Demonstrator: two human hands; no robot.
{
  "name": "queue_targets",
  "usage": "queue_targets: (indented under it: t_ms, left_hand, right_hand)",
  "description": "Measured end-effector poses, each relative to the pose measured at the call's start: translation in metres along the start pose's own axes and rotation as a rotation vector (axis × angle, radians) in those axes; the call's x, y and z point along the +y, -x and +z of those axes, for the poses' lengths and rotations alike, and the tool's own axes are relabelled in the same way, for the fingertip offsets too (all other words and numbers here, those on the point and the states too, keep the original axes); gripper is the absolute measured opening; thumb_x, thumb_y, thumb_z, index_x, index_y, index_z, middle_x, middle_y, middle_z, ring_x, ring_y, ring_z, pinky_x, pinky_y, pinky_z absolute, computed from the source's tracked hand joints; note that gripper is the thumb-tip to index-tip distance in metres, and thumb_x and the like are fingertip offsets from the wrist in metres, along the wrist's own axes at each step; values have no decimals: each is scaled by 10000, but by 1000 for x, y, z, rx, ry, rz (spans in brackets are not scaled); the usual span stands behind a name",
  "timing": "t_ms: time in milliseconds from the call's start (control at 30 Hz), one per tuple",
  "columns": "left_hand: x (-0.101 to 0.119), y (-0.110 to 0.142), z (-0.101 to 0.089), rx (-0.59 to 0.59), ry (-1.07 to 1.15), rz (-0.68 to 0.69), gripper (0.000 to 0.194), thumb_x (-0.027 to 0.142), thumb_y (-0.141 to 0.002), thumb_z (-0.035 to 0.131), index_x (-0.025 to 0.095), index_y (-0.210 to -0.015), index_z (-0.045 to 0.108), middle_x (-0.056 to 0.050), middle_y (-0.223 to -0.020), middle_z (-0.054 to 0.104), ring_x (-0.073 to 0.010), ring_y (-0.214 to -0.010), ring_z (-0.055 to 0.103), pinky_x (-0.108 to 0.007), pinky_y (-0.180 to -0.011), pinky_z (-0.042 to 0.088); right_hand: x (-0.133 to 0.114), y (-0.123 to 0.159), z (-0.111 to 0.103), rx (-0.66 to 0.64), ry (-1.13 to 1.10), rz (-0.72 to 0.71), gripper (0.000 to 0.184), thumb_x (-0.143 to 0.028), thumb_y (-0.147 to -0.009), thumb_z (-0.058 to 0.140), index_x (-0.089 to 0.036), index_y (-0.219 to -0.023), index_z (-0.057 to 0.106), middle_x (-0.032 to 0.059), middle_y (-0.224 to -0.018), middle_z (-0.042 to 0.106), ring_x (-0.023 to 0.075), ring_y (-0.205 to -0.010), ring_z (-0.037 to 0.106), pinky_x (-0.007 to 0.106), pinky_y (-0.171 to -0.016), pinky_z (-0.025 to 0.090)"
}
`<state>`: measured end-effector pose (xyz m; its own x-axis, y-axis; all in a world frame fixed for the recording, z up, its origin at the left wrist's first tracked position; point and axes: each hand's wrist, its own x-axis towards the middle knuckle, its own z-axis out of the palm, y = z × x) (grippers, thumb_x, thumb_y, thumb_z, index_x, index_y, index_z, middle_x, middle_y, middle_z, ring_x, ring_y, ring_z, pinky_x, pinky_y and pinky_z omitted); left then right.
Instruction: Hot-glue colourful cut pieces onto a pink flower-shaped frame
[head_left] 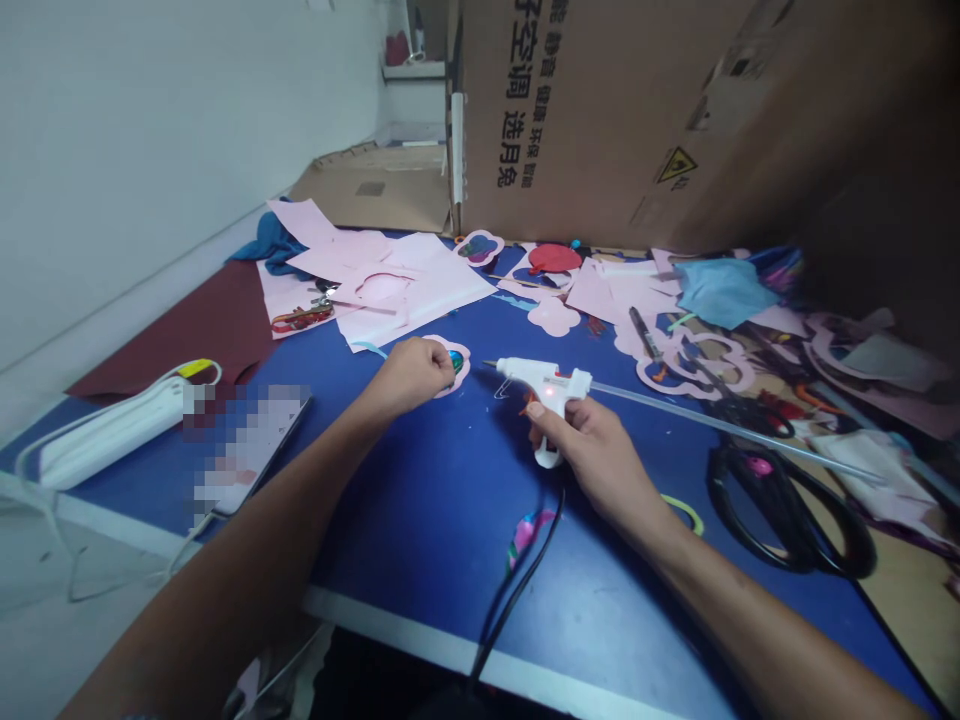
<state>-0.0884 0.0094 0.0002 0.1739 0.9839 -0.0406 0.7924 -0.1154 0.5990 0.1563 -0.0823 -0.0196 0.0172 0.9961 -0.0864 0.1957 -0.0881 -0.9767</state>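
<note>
My right hand (581,435) is wrapped around a white hot glue gun (551,385) with a small light glowing on its body. A long clear glue stick (675,408) sticks out of its back, and its nozzle points left. My left hand (420,372) is closed in a pinch over a pink scalloped paper flower (459,378) with a shiny blue-green centre. Whatever lies between those fingertips is hidden. A short gap separates the nozzle from the flower. Behind my left hand a light blue strip (369,347) shows.
Pink paper sheets (427,270) and cutouts cover the back of the blue table (420,500). Large black-handled scissors (795,510) lie at right. A phone (255,450) and white power strip (112,430) lie at left. The gun's black cord (517,600) crosses the front edge. A cardboard box (600,120) stands behind.
</note>
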Motion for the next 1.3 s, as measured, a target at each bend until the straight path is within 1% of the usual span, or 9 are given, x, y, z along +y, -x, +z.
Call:
queue_targets:
  t_ms: [133,300,400,533,733,867,1033,1300]
  left_hand:
    - [-3,-2,-1,-11,59,-4,147,223,-754,650,219,-609,625,9,-602,614,-166,-598,551,-307,-578,368]
    - [-4,-2,1,-14,70,-14,119,206,-738,665,211,-620,651,-1,-635,653,-173,-626,572,-307,-608,380]
    - [-4,-3,2,-15,82,-19,101,214,-724,666,205,-625,653,-9,-642,652,-176,-635,568,-316,-631,381]
    - [-2,-3,2,-16,91,-29,104,217,-717,661,202,-616,641,-6,-630,634,-172,-632,559,-321,-636,371]
    - [0,-1,1,-24,99,-30,131,200,-737,665,201,-610,633,-4,-632,630,-164,-620,546,-326,-636,367]
    - [0,0,0,-18,103,-22,139,195,-745,666,200,-608,639,-7,-632,635,-166,-622,551,-327,-637,366]
    - [0,-2,1,-19,77,-10,165,194,-762,659,200,-599,638,-10,-631,636,-168,-626,556,-326,-631,356]
    - [-1,0,1,-16,86,-6,161,181,-765,648,197,-605,639,-2,-624,620,-160,-616,545,-323,-631,347]
  right_hand:
    - [2,0,1,7,73,-12,485,-681,-876,749,-196,-878,761,58,-777,744,203,-669,604,341,-632,431]
    - [-3,-1,6,24,142,-45,506,-697,-884,708,-196,-825,747,20,-665,653,190,-621,541,329,-598,390]
    - [-9,-5,13,20,138,-93,523,-702,-908,673,-192,-822,748,17,-675,637,186,-622,535,319,-583,384]
    - [-12,-12,21,21,171,-153,540,-685,-966,613,-180,-880,785,32,-708,663,194,-644,560,315,-593,394]
    - [-8,-16,23,8,218,-186,535,-658,-1009,581,-177,-928,801,43,-750,695,199,-655,575,326,-619,410]
    - [-6,-18,24,7,215,-191,530,-647,-1012,579,-173,-944,808,34,-748,690,197,-657,573,329,-626,408]
    - [-6,-22,26,7,227,-193,544,-657,-1012,571,-173,-907,798,27,-717,671,195,-635,570,329,-608,396]
    - [-6,-28,31,27,224,-195,535,-648,-1011,561,-171,-936,791,46,-760,706,209,-667,605,339,-647,428]
